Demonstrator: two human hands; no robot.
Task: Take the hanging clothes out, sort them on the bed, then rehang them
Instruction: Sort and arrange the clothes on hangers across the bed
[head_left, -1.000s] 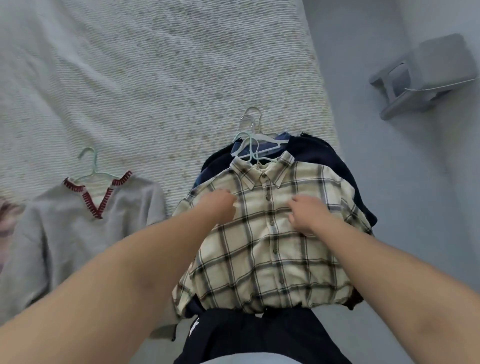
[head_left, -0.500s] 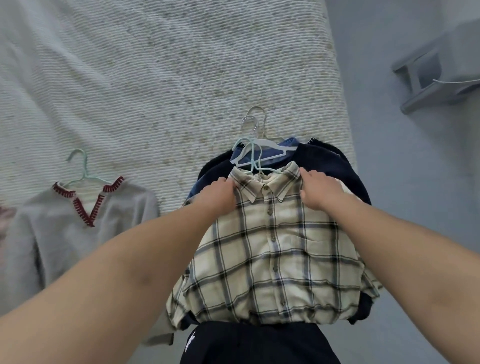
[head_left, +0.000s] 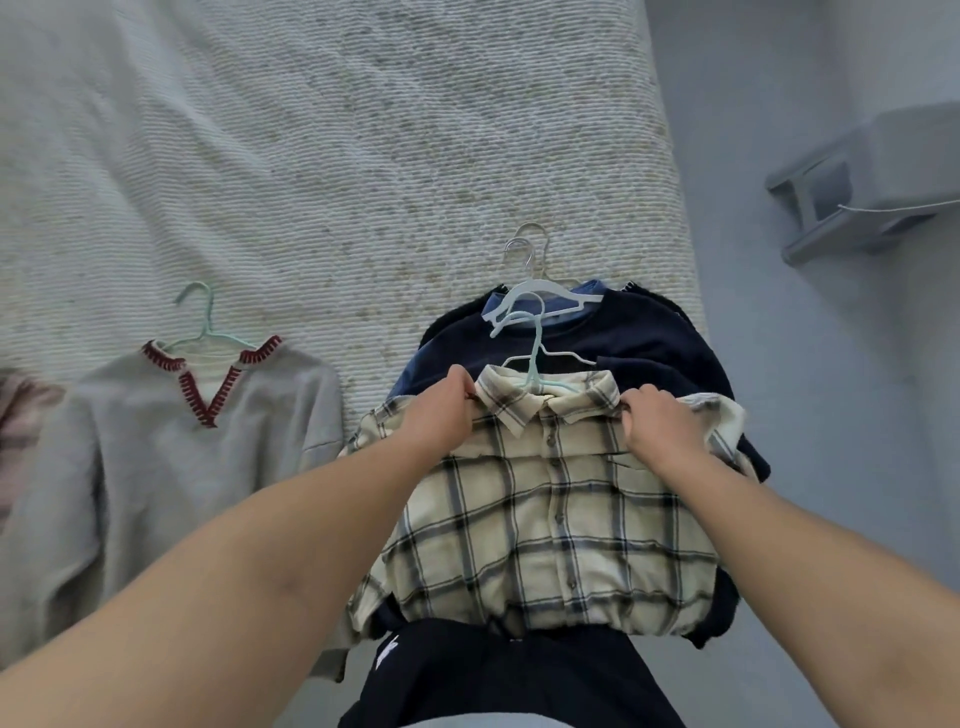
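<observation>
The plaid shirt (head_left: 545, 514) lies on top of the pile of dark clothes (head_left: 623, 343) at the bed (head_left: 322, 156) edge, its mint hanger (head_left: 535, 364) inside the collar. This looks like the sorting step: next, lift it clear and lay it beside the grey sweater (head_left: 171, 457). Left hand (head_left: 441, 410) and right hand (head_left: 660, 426) each reach forward, grip closed on a shoulder.
</observation>
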